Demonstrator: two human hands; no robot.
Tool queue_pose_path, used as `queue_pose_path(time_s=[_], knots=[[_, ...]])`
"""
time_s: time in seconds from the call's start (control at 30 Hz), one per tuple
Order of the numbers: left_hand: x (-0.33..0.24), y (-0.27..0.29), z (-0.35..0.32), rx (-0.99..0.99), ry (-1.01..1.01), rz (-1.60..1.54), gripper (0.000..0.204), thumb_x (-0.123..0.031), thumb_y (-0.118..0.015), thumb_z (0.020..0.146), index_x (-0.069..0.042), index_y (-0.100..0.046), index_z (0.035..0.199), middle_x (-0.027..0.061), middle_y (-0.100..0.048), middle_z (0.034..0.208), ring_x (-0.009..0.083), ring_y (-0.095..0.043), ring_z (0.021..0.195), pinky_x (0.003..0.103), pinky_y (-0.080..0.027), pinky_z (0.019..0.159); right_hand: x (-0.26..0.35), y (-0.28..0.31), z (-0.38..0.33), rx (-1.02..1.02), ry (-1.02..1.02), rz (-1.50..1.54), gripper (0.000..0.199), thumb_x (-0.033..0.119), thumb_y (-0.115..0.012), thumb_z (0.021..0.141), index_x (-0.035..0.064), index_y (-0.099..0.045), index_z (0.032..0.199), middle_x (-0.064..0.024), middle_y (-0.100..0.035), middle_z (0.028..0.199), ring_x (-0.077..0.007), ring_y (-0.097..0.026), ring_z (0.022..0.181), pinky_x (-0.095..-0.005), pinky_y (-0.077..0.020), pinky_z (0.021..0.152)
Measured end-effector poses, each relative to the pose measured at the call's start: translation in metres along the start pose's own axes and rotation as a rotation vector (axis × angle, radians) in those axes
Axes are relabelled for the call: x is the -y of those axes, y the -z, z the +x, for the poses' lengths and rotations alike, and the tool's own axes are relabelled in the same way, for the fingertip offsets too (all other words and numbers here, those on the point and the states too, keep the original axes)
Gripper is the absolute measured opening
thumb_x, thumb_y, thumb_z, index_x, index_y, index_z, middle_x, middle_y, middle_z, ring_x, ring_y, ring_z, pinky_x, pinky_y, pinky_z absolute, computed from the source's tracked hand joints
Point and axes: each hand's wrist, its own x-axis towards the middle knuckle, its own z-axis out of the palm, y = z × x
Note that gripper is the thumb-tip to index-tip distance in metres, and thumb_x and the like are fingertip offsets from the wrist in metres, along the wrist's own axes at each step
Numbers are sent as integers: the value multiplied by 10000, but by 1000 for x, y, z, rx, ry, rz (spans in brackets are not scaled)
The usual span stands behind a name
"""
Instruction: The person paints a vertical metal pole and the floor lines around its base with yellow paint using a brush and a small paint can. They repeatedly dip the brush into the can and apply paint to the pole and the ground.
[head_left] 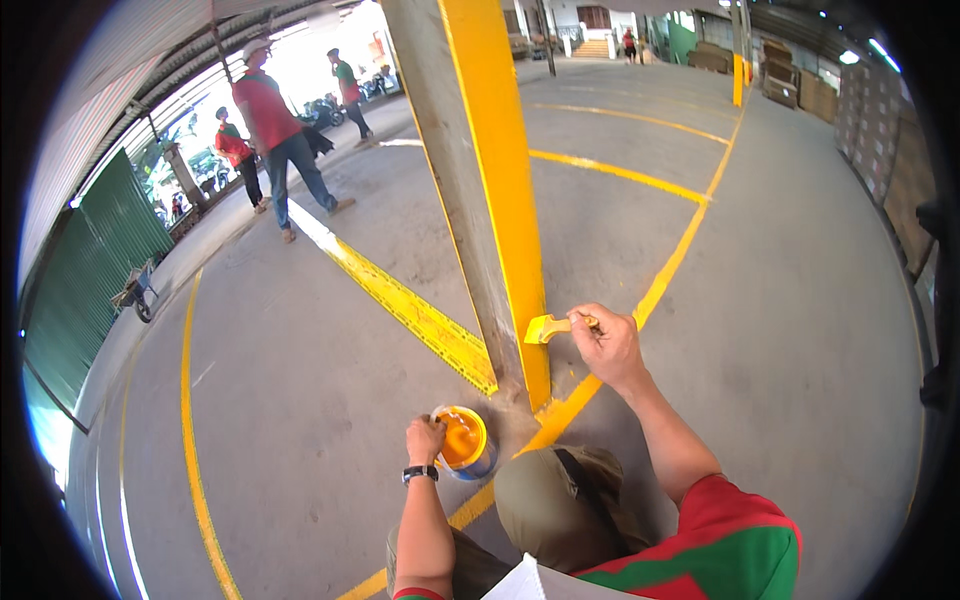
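Observation:
My right hand (pixel 611 347) grips a paintbrush (pixel 550 327) by its handle. The yellow-coated bristles touch or nearly touch the lower part of a steel column (pixel 497 170), whose right-hand face is yellow and whose left-hand side is bare grey. Down to the left, my left hand (pixel 425 438) is closed on the rim or handle of an open paint can (pixel 487 462); which of the two I cannot tell. Orange-yellow paint (pixel 460 438) shows inside the can, and its outside is blue with a yellow rim.
A yellow floor line (pixel 664 275) passes the column's foot. Another yellow strip (pixel 400 305) runs from the column toward a walking person (pixel 270 120) in a red shirt; other people stand farther back. A wheelbarrow (pixel 135 290) is at the left, stacked boxes (pixel 870 130) at the right.

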Motion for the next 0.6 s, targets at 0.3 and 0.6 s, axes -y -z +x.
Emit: queue_pose_path(time_s=[0.3, 0.6], knots=[[-2, 0, -2, 6, -26, -90, 404, -337, -696, 865, 65, -740, 871, 200, -718, 699, 322, -747, 728, 418, -575, 722, 3, -22, -1, 238, -132, 92, 198, 175, -666, 969, -9, -712, 1028, -88, -678, 678, -140, -611, 564, -314, -476, 556], [-29, 21, -11, 5, -143, -286, 395, -340, -700, 887, 51, -665, 845, 208, -661, 703, 273, -667, 662, 409, -523, 635, -14, -94, -35, 705, -17, 164, 278, 271, -636, 1024, 24, -726, 1117, -11, -703, 769, -74, -628, 698, -274, -522, 659]])
